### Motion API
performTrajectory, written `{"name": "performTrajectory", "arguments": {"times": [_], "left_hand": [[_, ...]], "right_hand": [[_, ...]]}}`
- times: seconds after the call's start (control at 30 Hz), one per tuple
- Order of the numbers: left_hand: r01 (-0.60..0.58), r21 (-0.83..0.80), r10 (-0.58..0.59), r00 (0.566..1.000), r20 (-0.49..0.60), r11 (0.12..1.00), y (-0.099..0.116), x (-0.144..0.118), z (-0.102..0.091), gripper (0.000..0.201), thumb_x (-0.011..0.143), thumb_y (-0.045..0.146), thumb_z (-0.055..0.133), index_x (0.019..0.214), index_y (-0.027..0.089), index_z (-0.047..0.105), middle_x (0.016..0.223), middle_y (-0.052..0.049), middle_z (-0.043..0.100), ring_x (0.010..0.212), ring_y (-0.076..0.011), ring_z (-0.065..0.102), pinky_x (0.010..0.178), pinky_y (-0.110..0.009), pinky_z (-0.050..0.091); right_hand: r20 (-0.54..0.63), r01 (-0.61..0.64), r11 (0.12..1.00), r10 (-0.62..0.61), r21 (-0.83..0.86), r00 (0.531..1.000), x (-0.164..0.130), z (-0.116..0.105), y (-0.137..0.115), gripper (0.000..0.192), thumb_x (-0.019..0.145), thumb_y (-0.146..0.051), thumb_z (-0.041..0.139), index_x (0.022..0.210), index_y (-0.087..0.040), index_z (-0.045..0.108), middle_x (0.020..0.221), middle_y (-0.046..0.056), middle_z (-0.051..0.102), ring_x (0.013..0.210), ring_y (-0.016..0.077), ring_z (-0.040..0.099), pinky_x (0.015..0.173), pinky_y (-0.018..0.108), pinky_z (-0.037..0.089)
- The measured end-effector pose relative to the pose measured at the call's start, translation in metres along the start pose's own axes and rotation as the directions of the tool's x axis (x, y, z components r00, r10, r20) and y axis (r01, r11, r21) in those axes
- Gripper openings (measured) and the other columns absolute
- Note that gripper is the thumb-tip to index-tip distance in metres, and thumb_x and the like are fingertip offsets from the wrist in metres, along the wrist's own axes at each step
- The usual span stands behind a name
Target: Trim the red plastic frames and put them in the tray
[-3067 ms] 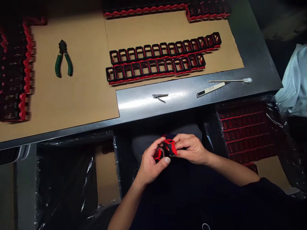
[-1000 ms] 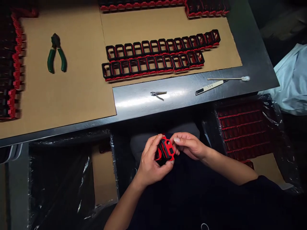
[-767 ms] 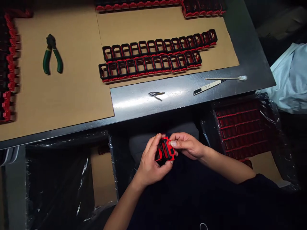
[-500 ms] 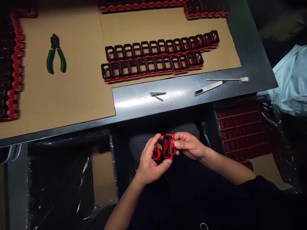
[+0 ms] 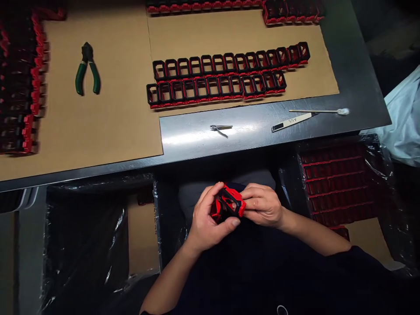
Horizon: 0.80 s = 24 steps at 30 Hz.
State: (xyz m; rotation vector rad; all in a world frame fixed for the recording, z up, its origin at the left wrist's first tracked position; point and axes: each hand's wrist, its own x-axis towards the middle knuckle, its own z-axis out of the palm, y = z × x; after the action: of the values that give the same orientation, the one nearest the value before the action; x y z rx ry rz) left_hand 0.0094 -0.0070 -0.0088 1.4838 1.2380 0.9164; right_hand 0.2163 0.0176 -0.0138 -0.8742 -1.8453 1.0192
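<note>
My left hand (image 5: 208,221) is closed around a red and black plastic housing (image 5: 234,199), thumb below and fingers above. A second red piece (image 5: 215,210) shows inside the same hand; whether it is a separate part I cannot tell. My right hand (image 5: 262,204) is at the housing's right side with bent fingers, touching it. Its fingertips are hidden behind the part, which sits tilted above my lap. On the cardboard (image 5: 121,109) beyond stand two rows of similar frame-like housings (image 5: 213,89).
Green-handled cutting pliers (image 5: 87,70) lie on the cardboard. Nail clippers (image 5: 221,129), a pale A55 strip (image 5: 292,122) and a cotton swab (image 5: 318,111) rest on the metal table edge (image 5: 190,148). Plastic-lined boxes stand below, the right one holding rows of red parts (image 5: 337,183).
The housing has turned, so its red side now faces up and right. My right hand has shifted from pinching its front edge to curling behind it. The whole view has shifted slightly.
</note>
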Motion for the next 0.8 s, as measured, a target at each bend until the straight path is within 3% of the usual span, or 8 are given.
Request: {"name": "performTrajectory", "arguments": {"times": [0.17, 0.33, 0.5, 0.63, 0.7, 0.8], "left_hand": [[-0.001, 0.095, 0.000, 1.000, 0.012, 0.995, 0.0048, 0.0029, 0.0021, 0.090, 0.069, 0.070, 0.076, 0.140, 0.021, 0.053, 0.124, -0.012, 0.061, 0.110, -0.0290, 0.066, 0.094, -0.044, 0.059], [-0.076, 0.166, 0.079, 0.997, -0.011, 0.983, 0.0083, 0.0033, 0.0036, 0.078, 0.078, 0.049, 0.077, 0.145, 0.022, 0.049, 0.121, -0.011, 0.060, 0.107, -0.0259, 0.067, 0.090, -0.041, 0.061], [-0.159, 0.214, 0.168, 0.985, -0.025, 0.964, 0.0087, 0.0021, 0.0048, 0.079, 0.077, 0.035, 0.076, 0.147, 0.023, 0.042, 0.127, -0.013, 0.060, 0.114, -0.0287, 0.065, 0.095, -0.046, 0.059], [-0.212, 0.174, 0.216, 0.976, -0.007, 0.962, 0.0082, 0.0021, 0.0050, 0.077, 0.079, 0.033, 0.076, 0.147, 0.023, 0.041, 0.129, -0.014, 0.061, 0.118, -0.0299, 0.064, 0.097, -0.049, 0.059], [-0.229, 0.134, 0.230, 0.973, 0.009, 0.964, 0.0074, 0.0022, 0.0047, 0.075, 0.080, 0.030, 0.075, 0.147, 0.025, 0.041, 0.131, -0.014, 0.060, 0.120, -0.0299, 0.063, 0.098, -0.050, 0.058], [-0.196, 0.000, 0.196, 0.980, 0.026, 0.981, 0.0038, 0.0017, 0.0047, 0.070, 0.082, 0.030, 0.073, 0.145, 0.027, 0.042, 0.137, -0.014, 0.058, 0.127, -0.0299, 0.059, 0.102, -0.050, 0.055]], "right_hand": [[0.049, 0.040, 0.994, -0.035, -0.104, 0.998, -0.0015, 0.0007, 0.0031, 0.019, 0.094, -0.035, 0.068, 0.083, -0.026, 0.080, 0.088, 0.010, 0.076, 0.073, 0.0213, 0.067, 0.066, 0.036, 0.055], [0.008, 0.157, 0.978, -0.158, -0.139, 0.987, 0.0018, 0.0028, 0.0037, 0.015, 0.095, -0.029, 0.067, 0.090, -0.025, 0.080, 0.088, 0.010, 0.077, 0.072, 0.0207, 0.066, 0.065, 0.034, 0.054], [-0.021, -0.025, 0.999, 0.024, -0.039, 0.999, 0.0019, 0.0067, 0.0008, 0.011, 0.091, -0.027, 0.070, 0.084, -0.025, 0.078, 0.087, 0.009, 0.076, 0.071, 0.0195, 0.067, 0.067, 0.035, 0.055], [-0.036, -0.223, 0.967, 0.229, 0.127, 0.973, -0.0002, 0.0056, -0.0021, 0.007, 0.089, -0.026, 0.070, 0.087, -0.022, 0.076, 0.090, 0.009, 0.075, 0.079, 0.0210, 0.069, 0.075, 0.037, 0.056], [0.037, -0.411, 0.863, 0.419, 0.294, 0.907, -0.0002, 0.0039, -0.0030, 0.012, 0.088, -0.032, 0.073, 0.090, -0.020, 0.074, 0.087, 0.008, 0.074, 0.076, 0.0194, 0.068, 0.072, 0.034, 0.056], [0.300, -0.649, 0.505, 0.607, 0.569, 0.736, 0.0020, 0.0023, -0.0037, 0.035, 0.082, -0.048, 0.079, 0.090, -0.016, 0.069, 0.074, 0.003, 0.070, 0.061, 0.0138, 0.063, 0.061, 0.026, 0.054]]}}
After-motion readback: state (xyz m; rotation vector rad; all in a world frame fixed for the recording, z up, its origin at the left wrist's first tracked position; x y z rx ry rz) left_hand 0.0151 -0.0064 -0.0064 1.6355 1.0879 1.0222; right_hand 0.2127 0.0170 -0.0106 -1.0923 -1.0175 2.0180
